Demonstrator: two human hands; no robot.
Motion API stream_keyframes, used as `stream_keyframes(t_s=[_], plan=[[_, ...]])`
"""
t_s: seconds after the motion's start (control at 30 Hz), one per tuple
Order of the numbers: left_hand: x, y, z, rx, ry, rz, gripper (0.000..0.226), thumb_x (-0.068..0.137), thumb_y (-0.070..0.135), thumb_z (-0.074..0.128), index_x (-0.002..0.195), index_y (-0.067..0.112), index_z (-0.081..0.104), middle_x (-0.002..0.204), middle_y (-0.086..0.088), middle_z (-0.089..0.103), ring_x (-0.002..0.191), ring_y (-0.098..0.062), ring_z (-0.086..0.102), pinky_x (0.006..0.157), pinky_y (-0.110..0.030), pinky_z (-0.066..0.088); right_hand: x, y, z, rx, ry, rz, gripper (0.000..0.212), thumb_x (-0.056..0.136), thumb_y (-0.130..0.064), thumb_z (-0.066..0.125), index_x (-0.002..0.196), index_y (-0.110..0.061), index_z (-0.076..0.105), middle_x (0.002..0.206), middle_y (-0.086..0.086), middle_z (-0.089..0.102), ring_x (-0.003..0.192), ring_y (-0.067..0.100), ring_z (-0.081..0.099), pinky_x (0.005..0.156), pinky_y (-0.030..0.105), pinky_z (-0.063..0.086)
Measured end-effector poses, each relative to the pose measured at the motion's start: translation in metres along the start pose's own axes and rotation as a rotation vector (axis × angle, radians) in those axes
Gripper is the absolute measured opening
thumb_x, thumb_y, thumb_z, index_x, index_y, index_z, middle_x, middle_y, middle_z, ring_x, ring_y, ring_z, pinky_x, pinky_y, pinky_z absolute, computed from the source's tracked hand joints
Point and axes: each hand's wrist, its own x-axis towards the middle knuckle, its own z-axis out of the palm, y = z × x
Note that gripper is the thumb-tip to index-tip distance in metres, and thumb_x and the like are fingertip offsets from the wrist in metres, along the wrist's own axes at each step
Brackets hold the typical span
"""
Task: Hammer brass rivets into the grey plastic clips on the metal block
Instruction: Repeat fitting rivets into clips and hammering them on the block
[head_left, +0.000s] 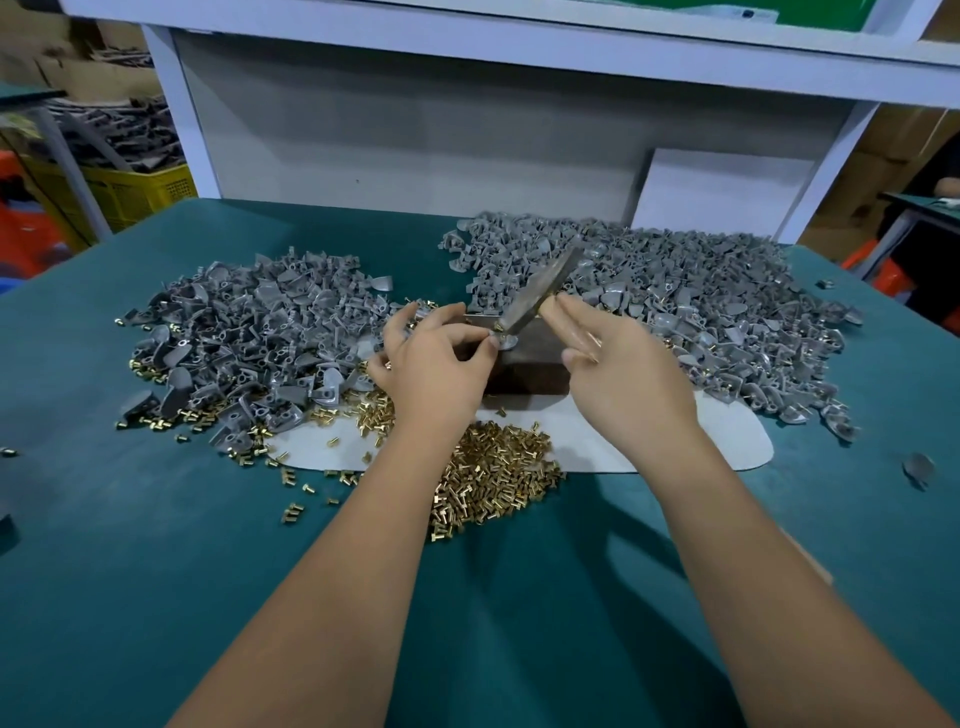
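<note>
A dark metal block (530, 364) stands on a white mat (597, 441) at the table's middle. On its top left edge lies a grey plastic clip (506, 341) with a brass rivet (497, 327) standing in it. My left hand (436, 358) pinches the clip against the block with thumb and forefinger. My right hand (618, 364) grips the handle of a flat metal hammer (545, 288), whose blurred head slants over the rivet. A heap of loose brass rivets (493, 478) lies in front of the block, between my forearms.
A large pile of grey clips (675, 306) fills the table right of the block, and another pile (249, 332) lies to the left with rivets scattered at its edge. Behind stands a white shelf frame (176, 114). A yellow crate (140, 192) is off the table, far left.
</note>
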Motion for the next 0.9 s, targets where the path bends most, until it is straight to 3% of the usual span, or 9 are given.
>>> stream_keyframes(t_s=[0.07, 0.17, 0.27, 0.33, 0.43, 0.57, 0.7, 0.77, 0.9], plan=[[0.0, 0.001, 0.0, -0.003, 0.002, -0.003, 0.016, 0.088, 0.047, 0.067, 0.072, 0.048, 0.063, 0.132, 0.026, 0.056, 0.139, -0.012, 0.019, 0.093, -0.034, 0.008, 0.002, 0.003, -0.002, 0.121, 0.003, 0.037, 0.049, 0.095, -0.021, 0.049, 0.135, -0.048, 0.045, 0.122, -0.032, 0.057, 0.101, 0.007, 0.058, 0.068, 0.026, 0.039], [0.0, 0.001, 0.001, 0.006, 0.002, 0.004, 0.012, 0.087, 0.047, 0.068, 0.075, 0.047, 0.067, 0.132, 0.026, 0.056, 0.138, -0.011, 0.019, 0.089, -0.033, 0.007, 0.006, 0.009, -0.007, 0.256, 0.054, 0.091, 0.048, 0.096, -0.019, 0.049, 0.138, -0.042, 0.044, 0.103, -0.053, 0.05, 0.093, -0.013, 0.051, 0.069, 0.019, 0.035], [0.0, 0.002, 0.002, 0.03, 0.017, 0.019, 0.008, 0.087, 0.047, 0.068, 0.081, 0.044, 0.073, 0.131, 0.026, 0.057, 0.138, -0.011, 0.021, 0.088, -0.033, 0.007, 0.006, 0.006, 0.0, 0.283, -0.002, 0.084, 0.049, 0.094, -0.02, 0.051, 0.138, -0.041, 0.045, 0.127, -0.027, 0.056, 0.112, 0.007, 0.054, 0.082, 0.027, 0.04], [0.0, 0.001, 0.003, 0.048, 0.025, 0.026, 0.009, 0.087, 0.047, 0.068, 0.084, 0.042, 0.075, 0.13, 0.027, 0.057, 0.137, -0.013, 0.022, 0.086, -0.033, 0.006, 0.007, 0.003, 0.008, 0.279, -0.062, 0.081, 0.048, 0.092, -0.021, 0.055, 0.134, -0.044, 0.049, 0.131, -0.017, 0.057, 0.107, 0.013, 0.054, 0.084, 0.03, 0.042], [-0.001, 0.001, 0.003, 0.046, 0.024, 0.027, 0.01, 0.087, 0.047, 0.067, 0.085, 0.041, 0.075, 0.13, 0.027, 0.057, 0.137, -0.012, 0.021, 0.085, -0.031, 0.004, 0.012, 0.005, 0.01, 0.332, -0.013, 0.084, 0.048, 0.092, -0.022, 0.056, 0.135, -0.043, 0.048, 0.133, -0.018, 0.055, 0.097, 0.008, 0.048, 0.073, 0.026, 0.039], [-0.001, 0.0, 0.003, 0.019, 0.012, 0.012, 0.009, 0.087, 0.046, 0.067, 0.086, 0.042, 0.075, 0.131, 0.027, 0.056, 0.137, -0.011, 0.02, 0.09, -0.033, 0.007, 0.019, 0.016, 0.004, 0.439, 0.047, 0.14, 0.046, 0.093, -0.023, 0.053, 0.136, -0.037, 0.048, 0.123, -0.028, 0.059, 0.106, 0.007, 0.051, 0.09, 0.031, 0.039], [-0.001, -0.001, 0.002, 0.001, -0.016, 0.013, 0.009, 0.089, 0.045, 0.066, 0.088, 0.04, 0.074, 0.133, 0.026, 0.055, 0.139, -0.01, 0.018, 0.101, -0.04, 0.01, 0.021, 0.024, 0.003, 0.18, 0.088, 0.184, 0.033, 0.094, -0.024, 0.05, 0.125, -0.033, 0.055, 0.097, -0.007, 0.059, 0.085, 0.022, 0.052, 0.076, 0.037, 0.047], [-0.001, -0.001, 0.002, -0.002, -0.023, 0.022, 0.009, 0.089, 0.044, 0.066, 0.088, 0.039, 0.073, 0.133, 0.026, 0.055, 0.14, -0.01, 0.017, 0.102, -0.039, 0.011, 0.022, 0.028, 0.002, 0.014, 0.032, 0.238, 0.026, 0.095, -0.021, 0.048, 0.12, -0.025, 0.057, 0.09, 0.001, 0.057, 0.081, 0.029, 0.053, 0.07, 0.038, 0.048], [0.001, 0.0, 0.001, -0.024, -0.032, 0.038, 0.007, 0.089, 0.04, 0.067, 0.084, 0.04, 0.071, 0.131, 0.025, 0.056, 0.139, -0.01, 0.017, 0.102, -0.036, 0.011, 0.021, 0.028, 0.004, -0.292, -0.105, 0.262, 0.019, 0.096, -0.025, 0.045, 0.101, -0.016, 0.061, 0.078, 0.005, 0.056, 0.077, 0.03, 0.052, 0.063, 0.031, 0.036]])
